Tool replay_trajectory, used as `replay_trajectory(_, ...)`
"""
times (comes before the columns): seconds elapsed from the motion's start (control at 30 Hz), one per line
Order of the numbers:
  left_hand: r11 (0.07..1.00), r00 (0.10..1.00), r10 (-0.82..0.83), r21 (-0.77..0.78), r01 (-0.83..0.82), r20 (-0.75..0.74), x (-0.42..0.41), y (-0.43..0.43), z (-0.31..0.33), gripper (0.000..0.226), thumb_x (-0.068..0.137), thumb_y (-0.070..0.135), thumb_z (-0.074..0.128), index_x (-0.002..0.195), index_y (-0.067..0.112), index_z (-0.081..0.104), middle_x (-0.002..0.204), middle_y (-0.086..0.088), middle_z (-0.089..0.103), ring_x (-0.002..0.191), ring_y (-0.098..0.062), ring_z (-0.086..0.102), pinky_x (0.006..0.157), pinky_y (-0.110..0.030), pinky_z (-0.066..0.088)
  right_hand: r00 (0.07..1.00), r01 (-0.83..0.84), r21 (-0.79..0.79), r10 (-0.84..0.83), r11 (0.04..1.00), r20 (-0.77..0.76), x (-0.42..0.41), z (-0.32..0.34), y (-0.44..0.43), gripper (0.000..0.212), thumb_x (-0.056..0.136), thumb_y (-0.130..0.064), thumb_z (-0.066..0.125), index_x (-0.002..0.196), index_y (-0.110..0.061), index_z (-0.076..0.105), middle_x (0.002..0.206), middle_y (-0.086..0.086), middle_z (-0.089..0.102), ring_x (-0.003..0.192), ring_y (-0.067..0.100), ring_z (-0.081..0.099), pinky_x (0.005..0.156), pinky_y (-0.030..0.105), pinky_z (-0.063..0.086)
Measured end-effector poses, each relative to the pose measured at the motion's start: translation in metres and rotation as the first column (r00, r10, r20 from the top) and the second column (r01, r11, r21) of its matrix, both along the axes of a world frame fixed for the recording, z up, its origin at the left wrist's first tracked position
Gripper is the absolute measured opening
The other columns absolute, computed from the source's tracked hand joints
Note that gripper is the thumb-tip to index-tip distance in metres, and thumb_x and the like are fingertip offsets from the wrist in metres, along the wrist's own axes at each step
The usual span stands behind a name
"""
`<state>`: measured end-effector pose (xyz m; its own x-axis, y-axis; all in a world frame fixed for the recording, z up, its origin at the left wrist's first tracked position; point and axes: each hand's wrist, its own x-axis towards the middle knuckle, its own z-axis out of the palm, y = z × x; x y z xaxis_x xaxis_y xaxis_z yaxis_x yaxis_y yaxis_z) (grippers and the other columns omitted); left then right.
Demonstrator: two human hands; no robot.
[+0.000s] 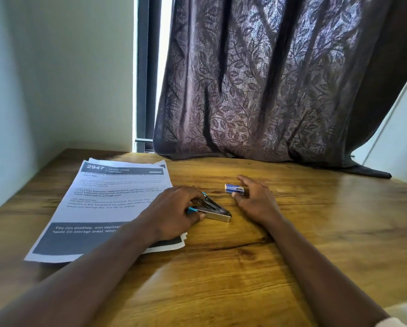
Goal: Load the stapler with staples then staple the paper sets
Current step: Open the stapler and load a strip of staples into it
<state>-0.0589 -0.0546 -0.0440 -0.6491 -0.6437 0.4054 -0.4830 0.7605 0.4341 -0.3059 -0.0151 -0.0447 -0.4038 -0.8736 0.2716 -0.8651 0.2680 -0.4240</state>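
Stapler (213, 210) hinged open on wooden table (339, 208), gripped by left hand (174, 213), paper stack (108, 204) headed "2947 LIVING ROOM", staple box (234, 188) label unreadable, contents hidden, right hand (254, 199) loosely spread around box
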Motion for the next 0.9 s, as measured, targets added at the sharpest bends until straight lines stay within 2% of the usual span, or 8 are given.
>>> replay_trajectory(0.17, 1.0, 1.0, -0.02, -0.02, 0.019, -0.01, -0.002, -0.002, -0.003, 0.048, 0.091, 0.037, 0.073, 0.136, 0.03, 0.058, 0.127, 0.009, 0.065, 0.111, -0.009, 0.055, 0.09, -0.025, 0.044, 0.998, -0.068, -0.083, 0.067, 0.994, -0.018, 0.007, 0.003, 0.008, 0.05, 0.092, -0.031, 0.068, 0.141, -0.029, 0.055, 0.131, -0.003, 0.064, 0.119, 0.015, 0.057, 0.104, 0.04, 0.048)
replay_trajectory(0.23, 0.999, 1.0, -0.023, -0.037, 0.022, -0.016, -0.002, -0.003, -0.003, 0.052, 0.091, 0.038, 0.073, 0.139, 0.029, 0.056, 0.128, 0.008, 0.064, 0.115, -0.011, 0.056, 0.093, -0.027, 0.047, 0.991, -0.111, -0.162, 0.122, 0.98, 0.056, 0.009, 0.005, 0.015, 0.044, 0.091, -0.024, 0.071, 0.134, -0.028, 0.062, 0.129, -0.003, 0.065, 0.111, 0.01, 0.06, 0.101, 0.037, 0.052)
replay_trajectory(0.33, 0.998, 0.998, -0.028, -0.054, 0.025, -0.051, 0.0, 0.0, 0.0, 0.056, 0.092, 0.044, 0.07, 0.143, 0.029, 0.051, 0.134, 0.008, 0.059, 0.12, -0.013, 0.056, 0.097, -0.031, 0.05, 0.941, -0.125, -0.328, 0.216, 0.936, 0.259, 0.018, 0.009, 0.025, 0.042, 0.089, -0.013, 0.074, 0.119, -0.042, 0.064, 0.126, -0.006, 0.065, 0.097, 0.001, 0.065, 0.094, 0.029, 0.057)
replay_trajectory(0.43, 0.997, 0.983, -0.012, -0.077, -0.002, -0.186, 0.003, 0.005, 0.006, 0.056, 0.092, 0.046, 0.068, 0.143, 0.031, 0.05, 0.137, 0.011, 0.057, 0.119, -0.009, 0.057, 0.098, -0.032, 0.051, 0.891, -0.151, -0.447, 0.317, 0.882, 0.326, 0.032, 0.012, 0.032, 0.046, 0.087, -0.007, 0.076, 0.115, -0.042, 0.065, 0.124, -0.004, 0.066, 0.098, 0.009, 0.068, 0.091, 0.034, 0.059)
replay_trajectory(0.53, 0.998, 0.927, 0.025, -0.045, -0.046, -0.375, 0.004, 0.008, 0.012, 0.05, 0.093, 0.039, 0.07, 0.139, 0.031, 0.054, 0.127, 0.015, 0.062, 0.101, 0.001, 0.063, 0.081, -0.015, 0.052, 0.835, -0.217, -0.524, 0.435, 0.824, 0.338, 0.046, 0.016, 0.037, 0.045, 0.085, 0.001, 0.076, 0.117, -0.03, 0.067, 0.12, 0.003, 0.067, 0.099, 0.014, 0.071, 0.089, 0.035, 0.061)
replay_trajectory(0.63, 0.999, 0.883, 0.031, 0.047, -0.011, -0.469, 0.0, 0.012, 0.016, 0.043, 0.092, 0.033, 0.073, 0.133, 0.03, 0.059, 0.113, 0.016, 0.069, 0.095, 0.006, 0.066, 0.072, -0.008, 0.054, 0.792, -0.276, -0.573, 0.52, 0.772, 0.32, 0.051, 0.019, 0.042, 0.044, 0.084, 0.004, 0.075, 0.121, -0.019, 0.07, 0.122, 0.003, 0.067, 0.104, 0.015, 0.071, 0.089, 0.031, 0.06)
replay_trajectory(0.73, 0.996, 0.889, 0.004, 0.08, 0.036, -0.458, -0.002, 0.017, 0.015, 0.039, 0.091, 0.028, 0.075, 0.128, 0.027, 0.063, 0.105, 0.015, 0.072, 0.092, 0.004, 0.069, 0.071, -0.01, 0.056, 0.722, -0.305, -0.612, 0.596, 0.729, 0.352, 0.057, 0.018, 0.042, 0.042, 0.085, 0.009, 0.073, 0.12, -0.013, 0.072, 0.121, 0.003, 0.07, 0.105, 0.015, 0.072, 0.09, 0.028, 0.059)
replay_trajectory(0.9, 0.99, 0.869, 0.076, 0.142, -0.007, -0.49, 0.001, 0.019, 0.017, 0.024, 0.093, 0.023, 0.073, 0.116, 0.019, 0.07, 0.095, 0.008, 0.075, 0.082, -0.004, 0.074, 0.072, -0.025, 0.064, 0.59, -0.37, -0.584, 0.668, 0.723, 0.453, 0.065, 0.02, 0.044, 0.041, 0.085, 0.008, 0.073, 0.121, -0.012, 0.071, 0.119, 0.005, 0.072, 0.095, 0.016, 0.073, 0.083, 0.028, 0.06)
